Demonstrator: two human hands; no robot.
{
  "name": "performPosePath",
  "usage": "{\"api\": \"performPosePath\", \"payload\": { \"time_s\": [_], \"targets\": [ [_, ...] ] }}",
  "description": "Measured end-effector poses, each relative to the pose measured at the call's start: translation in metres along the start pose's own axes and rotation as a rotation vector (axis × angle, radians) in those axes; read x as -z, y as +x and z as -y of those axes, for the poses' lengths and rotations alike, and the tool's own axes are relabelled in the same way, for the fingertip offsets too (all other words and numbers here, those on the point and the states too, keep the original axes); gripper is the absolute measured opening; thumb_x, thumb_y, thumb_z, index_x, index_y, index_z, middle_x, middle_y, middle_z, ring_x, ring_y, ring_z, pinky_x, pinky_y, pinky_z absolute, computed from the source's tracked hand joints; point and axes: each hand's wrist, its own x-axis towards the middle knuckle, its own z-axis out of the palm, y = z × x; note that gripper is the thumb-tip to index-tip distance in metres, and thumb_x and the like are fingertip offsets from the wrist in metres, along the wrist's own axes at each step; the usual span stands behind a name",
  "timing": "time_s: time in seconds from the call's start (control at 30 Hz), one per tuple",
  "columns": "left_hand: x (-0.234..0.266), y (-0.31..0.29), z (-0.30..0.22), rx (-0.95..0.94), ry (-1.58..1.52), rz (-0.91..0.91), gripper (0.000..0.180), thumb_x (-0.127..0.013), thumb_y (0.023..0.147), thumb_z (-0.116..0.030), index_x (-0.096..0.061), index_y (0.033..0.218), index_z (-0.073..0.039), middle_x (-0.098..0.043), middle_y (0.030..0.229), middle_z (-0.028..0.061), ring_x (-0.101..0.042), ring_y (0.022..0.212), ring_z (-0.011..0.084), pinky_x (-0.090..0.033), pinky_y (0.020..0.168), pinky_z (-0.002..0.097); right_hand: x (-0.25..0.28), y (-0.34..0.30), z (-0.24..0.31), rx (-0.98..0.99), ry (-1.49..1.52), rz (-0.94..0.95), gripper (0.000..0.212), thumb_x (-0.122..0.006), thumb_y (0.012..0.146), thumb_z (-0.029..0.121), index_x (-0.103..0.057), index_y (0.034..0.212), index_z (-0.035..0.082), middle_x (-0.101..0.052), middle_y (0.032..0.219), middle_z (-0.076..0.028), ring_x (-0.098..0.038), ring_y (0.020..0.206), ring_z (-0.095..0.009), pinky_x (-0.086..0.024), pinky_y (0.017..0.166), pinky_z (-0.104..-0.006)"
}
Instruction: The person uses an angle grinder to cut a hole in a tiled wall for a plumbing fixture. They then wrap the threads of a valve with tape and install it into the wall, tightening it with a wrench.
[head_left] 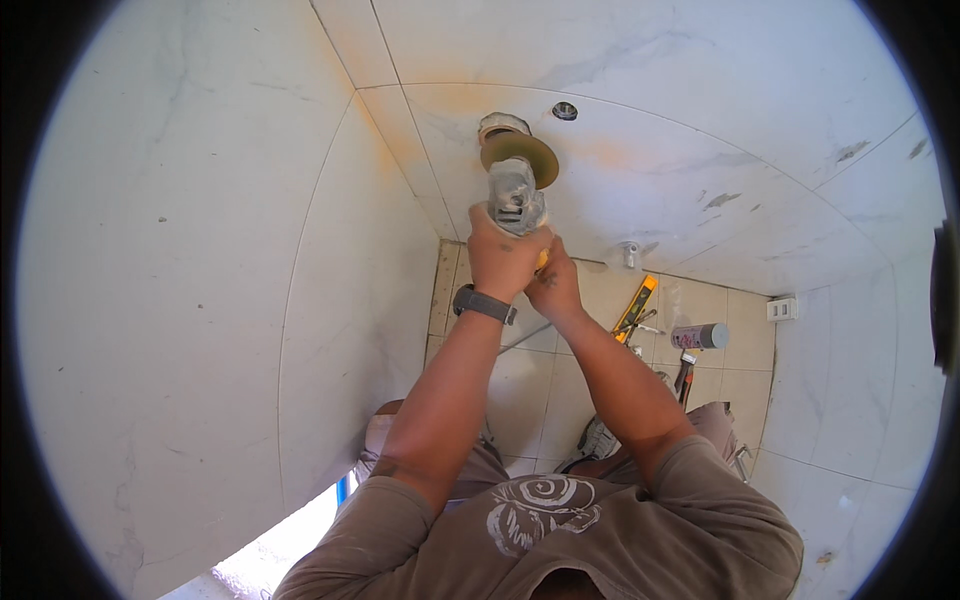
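Note:
Both my hands hold an angle grinder (514,195) out in front of me, against the tiled wall. My left hand (503,255), with a dark watch at its wrist, wraps round the dusty grey body just behind the head. Close beside it, my right hand (556,287) grips the rear part, where a bit of yellow casing shows. The thin olive-coloured disc (520,157) stands at the lower edge of a rough round hole (503,125) in the tile; whether it touches cannot be made out. To the right is a smaller hole with a dark pipe fitting (565,111).
On the tiled floor (520,390) lie a yellow spirit level (637,308), a grey spray can (700,336) and a hammer (686,378). A metal tap fitting (630,254) juts from the wall low down. A white socket box (782,309) sits at right. A side wall (230,260) stands close at left.

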Motion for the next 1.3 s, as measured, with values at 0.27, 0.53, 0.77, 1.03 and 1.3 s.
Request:
{"api": "performPosePath", "payload": {
  "time_s": [0.27,0.53,0.77,1.03,1.3],
  "targets": [
    [0.002,0.008,0.000,-0.021,-0.044,-0.039,0.068,-0.089,0.069,-0.023,-0.050,0.116,0.007,-0.070,0.105,0.0212,-0.072,0.093,0.0278,-0.058,0.083,0.0385,-0.001,0.007,0.007,-0.055,-0.071,0.053,0.065,-0.091,0.072,0.014,-0.051,0.121,0.000,-0.072,0.108,-0.024,-0.071,0.104,-0.042,-0.056,0.087,-0.0441],
    [-0.004,-0.002,-0.006,0.038,0.083,-0.002,0.069,-0.090,0.069,-0.025,-0.050,0.116,0.006,-0.070,0.106,0.0238,-0.072,0.095,0.0321,-0.058,0.086,0.0408,-0.011,-0.004,-0.020,0.016,0.048,0.005,0.070,-0.093,0.070,0.015,-0.050,0.124,0.000,-0.072,0.108,-0.024,-0.070,0.105,-0.043,-0.056,0.087,-0.0462],
    [0.002,0.002,-0.007,-0.018,0.061,-0.022,0.070,-0.088,0.071,-0.029,-0.045,0.117,0.004,-0.070,0.105,0.0285,-0.072,0.098,0.0436,-0.057,0.088,0.0472,-0.009,0.003,-0.010,0.039,0.038,0.012,0.074,-0.094,0.069,0.015,-0.049,0.127,0.001,-0.071,0.108,-0.025,-0.069,0.106,-0.045,-0.056,0.088,-0.0471],
    [0.003,0.001,-0.007,0.017,0.055,-0.013,0.069,-0.090,0.069,-0.025,-0.051,0.118,0.006,-0.071,0.107,0.0230,-0.072,0.096,0.0311,-0.057,0.086,0.0403,-0.011,0.001,-0.008,-0.042,0.025,0.027,0.078,-0.093,0.070,0.015,-0.048,0.131,0.000,-0.069,0.112,-0.027,-0.068,0.109,-0.046,-0.055,0.089,-0.0479],
    [0.006,0.007,-0.003,-0.008,0.021,-0.034,0.068,-0.088,0.070,-0.023,-0.050,0.118,0.006,-0.070,0.107,0.0216,-0.071,0.096,0.0296,-0.057,0.086,0.0399,-0.012,0.005,-0.004,-0.022,-0.038,0.045,0.075,-0.092,0.071,0.014,-0.049,0.130,-0.001,-0.071,0.109,-0.027,-0.069,0.105,-0.047,-0.056,0.087,-0.0473]
  ]
}}
